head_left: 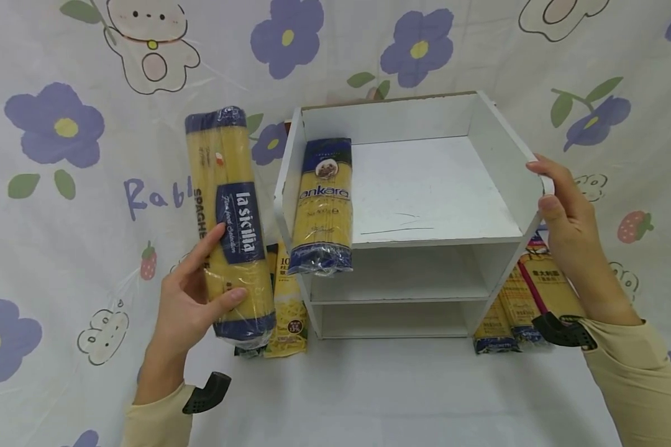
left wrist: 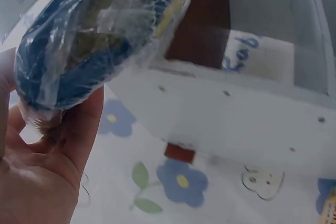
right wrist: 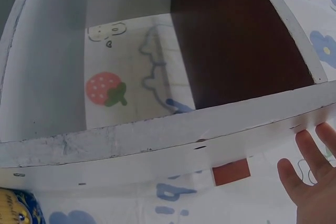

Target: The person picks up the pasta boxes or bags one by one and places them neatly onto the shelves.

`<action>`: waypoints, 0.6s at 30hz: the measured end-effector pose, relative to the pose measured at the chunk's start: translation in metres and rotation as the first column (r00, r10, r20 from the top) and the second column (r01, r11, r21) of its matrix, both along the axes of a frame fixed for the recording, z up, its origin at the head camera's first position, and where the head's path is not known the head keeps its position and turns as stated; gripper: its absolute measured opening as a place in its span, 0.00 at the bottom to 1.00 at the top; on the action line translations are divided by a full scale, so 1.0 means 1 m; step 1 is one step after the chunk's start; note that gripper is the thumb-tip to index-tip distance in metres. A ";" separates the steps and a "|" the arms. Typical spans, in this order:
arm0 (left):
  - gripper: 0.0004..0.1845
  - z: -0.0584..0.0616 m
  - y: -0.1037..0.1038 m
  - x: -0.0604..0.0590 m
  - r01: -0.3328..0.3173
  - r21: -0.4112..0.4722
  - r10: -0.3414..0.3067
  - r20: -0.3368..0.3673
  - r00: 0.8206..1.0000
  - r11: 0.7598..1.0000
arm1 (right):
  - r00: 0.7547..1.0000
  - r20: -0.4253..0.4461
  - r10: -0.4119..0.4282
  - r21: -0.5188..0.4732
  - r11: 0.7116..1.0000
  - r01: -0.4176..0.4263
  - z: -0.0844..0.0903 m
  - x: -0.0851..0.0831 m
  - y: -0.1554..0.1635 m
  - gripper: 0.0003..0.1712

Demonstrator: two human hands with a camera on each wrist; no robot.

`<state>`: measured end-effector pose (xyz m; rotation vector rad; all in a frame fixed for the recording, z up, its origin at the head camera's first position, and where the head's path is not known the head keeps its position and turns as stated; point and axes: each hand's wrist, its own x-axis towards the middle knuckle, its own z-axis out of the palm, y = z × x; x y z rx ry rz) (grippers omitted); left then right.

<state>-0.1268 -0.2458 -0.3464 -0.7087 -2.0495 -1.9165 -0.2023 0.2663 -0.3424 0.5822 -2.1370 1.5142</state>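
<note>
Head view shows the left hand (head_left: 187, 298) gripping a spaghetti pack (head_left: 229, 223) upright, just left of the white shelf (head_left: 497, 149). The right hand (head_left: 565, 230) rests with relaxed fingers on the shelf's right wall. Another pack (head_left: 321, 205) leans inside the top tier; slide this one in beside it, steadying the shelf.

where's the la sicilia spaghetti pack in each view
Head: la sicilia spaghetti pack left of centre, held upright by the left hand.
Left wrist: its blue end fills the upper left, above the palm.
Right wrist: not in it.
Shared landmark: the white shelf unit.
</note>
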 end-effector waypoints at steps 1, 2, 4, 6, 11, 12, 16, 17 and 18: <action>0.48 0.004 0.003 0.002 0.011 0.007 -0.011 -0.031 0.999 1.000 | 1.000 0.004 -0.006 -0.001 1.000 0.006 0.001 0.001 0.000 0.24; 0.47 0.007 0.007 0.005 0.022 0.016 -0.021 -0.060 0.998 1.000 | 1.000 0.007 -0.013 -0.003 1.000 0.013 0.002 0.001 -0.001 0.24; 0.46 0.014 0.015 0.009 0.043 0.029 -0.040 -0.114 0.993 0.999 | 0.999 0.018 -0.027 -0.006 1.000 0.027 0.003 0.002 -0.002 0.25; 0.46 0.021 0.025 0.012 0.052 0.029 -0.047 -0.136 0.990 0.998 | 0.999 0.023 -0.044 -0.012 0.999 0.044 0.003 0.003 -0.002 0.26; 0.46 0.037 0.052 0.021 0.033 0.002 -0.033 -0.081 0.996 0.999 | 0.999 -0.001 -0.043 0.003 0.999 0.043 0.003 0.002 -0.001 0.25; 0.47 0.039 0.058 0.023 0.028 -0.006 -0.028 -0.065 0.997 1.000 | 0.999 -0.008 -0.039 0.011 0.999 0.039 0.002 0.001 -0.001 0.24; 0.47 0.048 0.081 0.026 0.031 -0.027 -0.031 -0.024 0.999 0.999 | 0.999 -0.019 -0.026 0.025 0.999 0.026 0.000 0.000 0.000 0.23; 0.47 0.050 0.087 0.026 0.035 -0.032 -0.035 -0.021 0.999 0.999 | 0.999 -0.019 -0.026 0.025 0.999 0.027 -0.001 -0.001 0.000 0.23; 0.46 0.051 0.092 0.026 0.043 -0.033 -0.044 -0.018 0.999 0.999 | 0.999 -0.020 -0.029 0.026 0.999 0.029 -0.001 -0.001 0.000 0.23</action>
